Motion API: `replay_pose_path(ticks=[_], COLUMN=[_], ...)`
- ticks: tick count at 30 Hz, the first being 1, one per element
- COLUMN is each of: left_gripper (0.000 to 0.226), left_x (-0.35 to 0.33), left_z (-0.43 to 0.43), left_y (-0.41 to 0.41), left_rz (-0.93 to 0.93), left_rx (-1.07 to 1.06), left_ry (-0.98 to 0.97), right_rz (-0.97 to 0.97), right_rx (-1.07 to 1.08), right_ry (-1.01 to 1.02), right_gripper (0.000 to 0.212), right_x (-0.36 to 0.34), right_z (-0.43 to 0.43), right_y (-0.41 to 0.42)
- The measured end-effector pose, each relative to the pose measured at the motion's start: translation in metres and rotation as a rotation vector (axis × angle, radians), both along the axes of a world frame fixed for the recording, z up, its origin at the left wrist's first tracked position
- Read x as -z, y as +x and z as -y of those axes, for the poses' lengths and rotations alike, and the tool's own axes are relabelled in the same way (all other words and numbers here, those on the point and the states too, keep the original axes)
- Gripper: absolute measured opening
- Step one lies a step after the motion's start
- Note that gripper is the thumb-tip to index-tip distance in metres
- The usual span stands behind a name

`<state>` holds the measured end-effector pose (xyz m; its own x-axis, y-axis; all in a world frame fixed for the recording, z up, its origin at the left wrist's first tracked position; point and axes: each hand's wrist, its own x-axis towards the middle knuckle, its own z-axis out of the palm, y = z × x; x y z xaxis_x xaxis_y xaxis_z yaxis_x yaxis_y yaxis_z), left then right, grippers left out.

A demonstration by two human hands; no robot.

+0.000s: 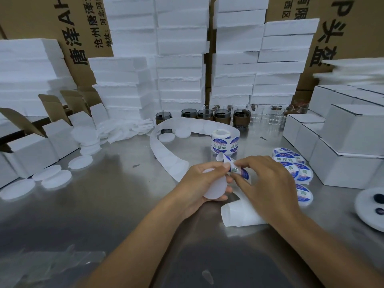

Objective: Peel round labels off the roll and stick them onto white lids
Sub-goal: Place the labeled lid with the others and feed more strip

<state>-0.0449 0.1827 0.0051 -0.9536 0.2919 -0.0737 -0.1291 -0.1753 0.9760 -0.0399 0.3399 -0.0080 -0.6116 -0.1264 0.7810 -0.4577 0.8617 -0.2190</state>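
My left hand (199, 179) grips a plain white lid (214, 188) above the steel table, and its thumb also touches the label strip. My right hand (268, 183) pinches a round blue-and-white label (239, 171) where it bends off the backing. The label roll (224, 142) stands upright just beyond the hands. Its empty backing strip (166, 156) curls away to the left and back. Several labelled lids (295, 167) lie in a row to the right of my right hand.
Unlabelled white lids (54, 177) lie scattered at the left and heaped (116, 129) further back. White cartons (342, 150) are stacked at the right, open boxes (31, 146) at the left, foam blocks and dark jars (222, 116) behind. A white plate (367, 208) sits far right.
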Motion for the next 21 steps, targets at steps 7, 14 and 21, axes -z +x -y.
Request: replay_pose_path(ticks=[7,14,21], left_gripper=[0.014,0.011,0.004], left_x=[0.0001,-0.0009,-0.0022], left_z=[-0.0004,-0.0005,-0.0004], left_y=[-0.0018,-0.0011,-0.0032], left_rz=[0.020,0.022,0.007], left_rx=[-0.025,-0.055,-0.168], left_ry=[-0.025,-0.004,-0.056], right_rz=[0.025,0.028,0.161], right_rx=[-0.030,-0.053,-0.147], right_ry=[-0.031,-0.024,-0.036], right_gripper=[0.025,0.025,0.023], right_x=[-0.0033,-0.0047,-0.0033], right_z=[0.0003,0.0012,0.0001], right_y=[0.0014,0.0017,-0.0002])
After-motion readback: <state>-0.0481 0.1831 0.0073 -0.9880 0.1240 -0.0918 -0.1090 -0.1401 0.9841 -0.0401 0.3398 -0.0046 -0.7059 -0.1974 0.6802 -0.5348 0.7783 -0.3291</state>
